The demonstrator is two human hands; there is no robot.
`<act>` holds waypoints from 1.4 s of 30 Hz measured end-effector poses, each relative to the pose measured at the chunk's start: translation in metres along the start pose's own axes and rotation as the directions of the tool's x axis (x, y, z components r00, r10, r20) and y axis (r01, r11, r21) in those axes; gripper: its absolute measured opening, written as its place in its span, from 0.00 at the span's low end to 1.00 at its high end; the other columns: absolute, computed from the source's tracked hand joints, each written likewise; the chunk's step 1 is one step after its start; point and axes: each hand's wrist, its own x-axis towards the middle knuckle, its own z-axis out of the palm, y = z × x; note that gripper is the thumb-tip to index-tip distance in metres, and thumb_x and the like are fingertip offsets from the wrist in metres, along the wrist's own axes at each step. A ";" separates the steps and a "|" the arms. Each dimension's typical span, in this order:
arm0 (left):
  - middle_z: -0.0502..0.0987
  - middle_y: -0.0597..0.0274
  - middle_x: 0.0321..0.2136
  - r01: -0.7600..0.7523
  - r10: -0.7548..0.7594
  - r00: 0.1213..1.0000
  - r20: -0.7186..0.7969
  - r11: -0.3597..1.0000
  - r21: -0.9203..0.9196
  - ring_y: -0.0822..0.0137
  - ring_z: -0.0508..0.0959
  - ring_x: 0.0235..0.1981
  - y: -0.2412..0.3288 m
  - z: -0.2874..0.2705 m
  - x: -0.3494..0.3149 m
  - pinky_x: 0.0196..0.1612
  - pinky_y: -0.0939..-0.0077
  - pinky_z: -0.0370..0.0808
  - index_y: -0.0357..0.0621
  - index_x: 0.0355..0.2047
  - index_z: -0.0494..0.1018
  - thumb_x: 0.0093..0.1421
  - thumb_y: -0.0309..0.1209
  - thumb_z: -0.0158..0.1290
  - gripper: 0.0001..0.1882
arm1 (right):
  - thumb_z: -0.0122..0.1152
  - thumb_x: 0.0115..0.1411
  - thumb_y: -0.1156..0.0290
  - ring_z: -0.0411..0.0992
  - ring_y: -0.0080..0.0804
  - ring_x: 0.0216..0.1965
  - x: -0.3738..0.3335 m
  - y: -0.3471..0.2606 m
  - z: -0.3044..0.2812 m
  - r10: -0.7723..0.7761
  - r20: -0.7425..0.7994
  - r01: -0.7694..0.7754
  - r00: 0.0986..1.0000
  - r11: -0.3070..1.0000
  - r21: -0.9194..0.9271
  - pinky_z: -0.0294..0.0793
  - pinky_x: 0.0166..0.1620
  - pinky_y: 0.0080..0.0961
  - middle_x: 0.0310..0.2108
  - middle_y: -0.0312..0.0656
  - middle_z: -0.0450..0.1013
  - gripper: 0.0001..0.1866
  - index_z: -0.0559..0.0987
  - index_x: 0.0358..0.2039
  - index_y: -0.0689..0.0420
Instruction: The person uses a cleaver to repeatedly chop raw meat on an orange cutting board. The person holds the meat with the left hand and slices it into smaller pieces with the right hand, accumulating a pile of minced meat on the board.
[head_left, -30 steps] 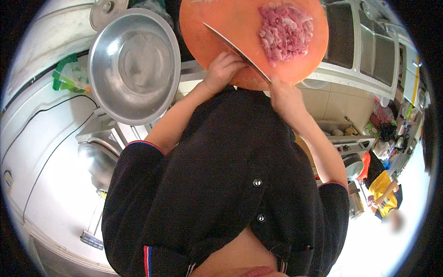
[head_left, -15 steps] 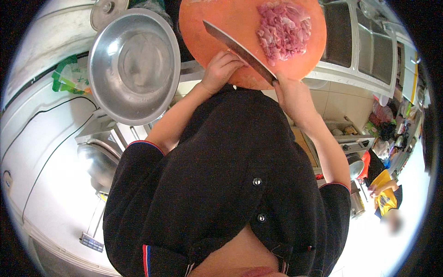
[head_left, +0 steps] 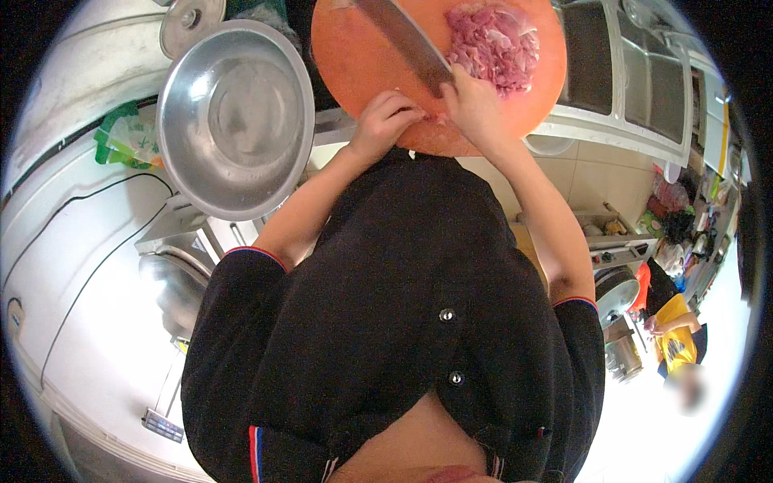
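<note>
A round orange cutting board (head_left: pixel 362 68) lies at the top of the view. My right hand (head_left: pixel 477 111) is closed on the handle of a broad-bladed kitchen knife (head_left: pixel 409 42), whose blade points to the far left over the board. Near the board's close edge, my left hand (head_left: pixel 385 127) has its fingers curled down at a small scrap of raw meat (head_left: pixel 436 119). Fingertips and scrap touch; the exact grip is partly hidden. Beyond my right hand, a heap of cut pink raw meat (head_left: pixel 501 50) sits on the board's right side.
A large steel bowl (head_left: pixel 237 121) stands left of the board, with a round lid (head_left: pixel 192 22) behind it. A green and white plastic bag (head_left: pixel 127 137) lies farther left. Dark-paned framing (head_left: pixel 656 72) is at the right. Another person in yellow (head_left: pixel 676 330) is at the far right.
My right hand has moved forward and left, carrying the knife away from my left fingers toward the far side of the board. My left hand has barely shifted.
</note>
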 end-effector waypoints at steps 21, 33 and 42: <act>0.77 0.59 0.31 0.071 -0.071 0.997 0.033 0.997 -0.021 0.56 0.76 0.35 0.001 -0.003 -0.006 0.40 0.64 0.74 0.44 0.30 0.78 0.46 0.24 0.57 0.08 | 0.49 0.57 0.74 0.76 0.55 0.26 -0.038 -0.024 0.006 0.000 0.202 0.023 0.979 0.994 -0.111 0.74 0.30 0.50 0.21 0.55 0.74 0.07 0.68 0.36 0.61; 0.76 0.59 0.32 0.054 -0.054 0.998 -0.045 0.999 -0.009 0.56 0.76 0.37 0.000 -0.004 -0.010 0.40 0.66 0.74 0.44 0.33 0.79 0.46 0.23 0.59 0.11 | 0.52 0.61 0.69 0.72 0.62 0.28 -0.055 0.000 -0.044 0.062 0.143 -0.061 0.988 0.998 -0.011 0.69 0.31 0.52 0.23 0.61 0.72 0.12 0.68 0.42 0.61; 0.76 0.59 0.31 0.102 -0.103 0.992 -0.075 0.995 -0.019 0.56 0.76 0.34 0.006 -0.007 -0.008 0.38 0.66 0.74 0.42 0.30 0.77 0.46 0.23 0.59 0.09 | 0.51 0.59 0.71 0.73 0.58 0.24 -0.093 -0.010 -0.049 0.024 0.282 -0.006 0.959 0.998 -0.065 0.71 0.26 0.52 0.20 0.56 0.72 0.09 0.66 0.38 0.59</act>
